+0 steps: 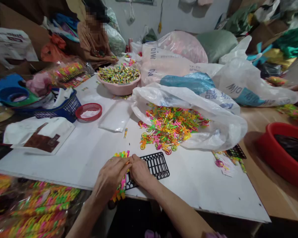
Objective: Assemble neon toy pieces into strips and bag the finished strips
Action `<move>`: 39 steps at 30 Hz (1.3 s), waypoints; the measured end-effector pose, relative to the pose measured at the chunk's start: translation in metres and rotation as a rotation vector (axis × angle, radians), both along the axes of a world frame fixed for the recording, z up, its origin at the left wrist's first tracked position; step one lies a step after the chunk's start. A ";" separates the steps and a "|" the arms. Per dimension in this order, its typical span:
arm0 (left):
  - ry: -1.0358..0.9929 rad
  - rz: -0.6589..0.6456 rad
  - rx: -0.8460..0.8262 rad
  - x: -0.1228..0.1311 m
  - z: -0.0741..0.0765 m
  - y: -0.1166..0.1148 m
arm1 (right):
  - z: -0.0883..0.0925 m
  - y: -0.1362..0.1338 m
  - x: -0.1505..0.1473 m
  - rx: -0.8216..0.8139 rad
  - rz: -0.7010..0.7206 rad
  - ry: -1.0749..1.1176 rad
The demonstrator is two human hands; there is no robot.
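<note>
A black slotted plastic rack [159, 166] lies at the near edge of the white table, in front of me. Its left part carries a row of small bright plastic toys [121, 192] in pink, green, yellow and orange. Over that row, my left hand [111, 174] is closed, with a bit of orange plastic at its fingertips. My right hand [140, 170] is bent over the rack, its closed fingertips meeting the left ones; what they pinch is hidden. Beyond the rack, a pile of similar colourful toys [169, 127] spills from an open white plastic bag [221, 132].
A pink basin [119, 88] of small wrapped pieces stands farther back, near a seated person [95, 43]. Left are a red basket [89, 112], a blue basket [73, 105] and a white bag [39, 135]. A red tub [270, 145] stands right. Packed toys [39, 211] lie lower left.
</note>
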State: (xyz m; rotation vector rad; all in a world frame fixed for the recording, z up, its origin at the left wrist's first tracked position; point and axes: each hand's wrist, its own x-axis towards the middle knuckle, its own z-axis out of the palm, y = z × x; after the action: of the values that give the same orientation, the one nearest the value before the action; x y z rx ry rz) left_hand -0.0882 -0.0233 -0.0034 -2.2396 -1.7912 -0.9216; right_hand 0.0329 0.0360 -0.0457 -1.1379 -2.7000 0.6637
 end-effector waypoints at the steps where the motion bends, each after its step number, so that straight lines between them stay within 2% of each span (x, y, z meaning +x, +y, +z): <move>1: 0.018 -0.010 0.009 0.000 0.000 -0.001 | 0.002 0.002 0.002 -0.019 0.016 0.023; 4: 0.074 -0.023 -0.004 0.000 0.000 -0.004 | 0.012 0.020 0.020 -0.159 0.180 0.115; 6: 0.116 -0.025 -0.017 0.001 0.000 -0.007 | 0.023 0.044 0.036 -0.166 0.241 0.127; 7: 0.137 -0.027 -0.018 0.002 0.000 -0.008 | 0.028 0.057 0.043 -0.100 0.210 0.104; 10: 0.179 -0.041 -0.023 0.002 0.001 -0.011 | 0.040 0.095 0.052 0.233 0.067 -0.056; 12: 0.186 -0.056 -0.040 0.004 0.001 -0.014 | 0.042 0.109 0.048 0.369 0.118 -0.150; 16: 0.158 -0.069 -0.077 0.008 0.005 -0.023 | 0.036 0.109 0.030 0.473 0.246 -0.139; 19: 0.064 -0.046 -0.076 0.003 0.016 -0.020 | 0.030 0.097 0.020 0.473 0.311 -0.130; 21: -0.050 0.016 -0.046 -0.008 0.027 -0.004 | 0.027 0.088 0.015 0.464 0.314 -0.134; 23: -0.142 0.128 -0.069 -0.022 0.034 0.028 | 0.022 0.080 0.008 0.470 0.301 -0.143; 24: -0.165 0.204 -0.133 -0.028 0.035 0.049 | 0.020 0.077 0.005 0.477 0.299 -0.152; 26: -0.170 0.304 -0.423 -0.037 0.027 0.093 | 0.015 0.073 -0.002 0.491 0.310 -0.177; 28: -0.192 0.347 -0.520 -0.040 0.010 0.131 | 0.011 0.072 -0.005 0.511 0.328 -0.179; 30: -0.232 0.369 -0.554 -0.040 -0.008 0.152 | 0.011 0.076 0.000 0.516 0.345 -0.131; 32: -0.292 0.360 -0.565 -0.040 -0.021 0.154 | 0.016 0.084 0.009 0.468 0.289 0.013; 34: -0.378 0.318 -0.573 -0.041 -0.022 0.144 | 0.028 0.092 0.019 0.342 0.110 0.294; 37: -0.520 0.217 -0.608 -0.037 -0.004 0.121 | 0.055 0.098 0.025 0.061 -0.248 0.826; 39: -0.775 0.119 -0.630 -0.027 0.014 0.105 | 0.072 0.094 0.023 -0.098 -0.407 1.095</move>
State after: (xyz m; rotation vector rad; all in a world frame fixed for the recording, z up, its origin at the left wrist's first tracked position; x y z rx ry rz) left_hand -0.1156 0.0815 0.0109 -2.1941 -2.8479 -1.5126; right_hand 0.0556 0.1303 0.0264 -0.8924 -1.4916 0.9661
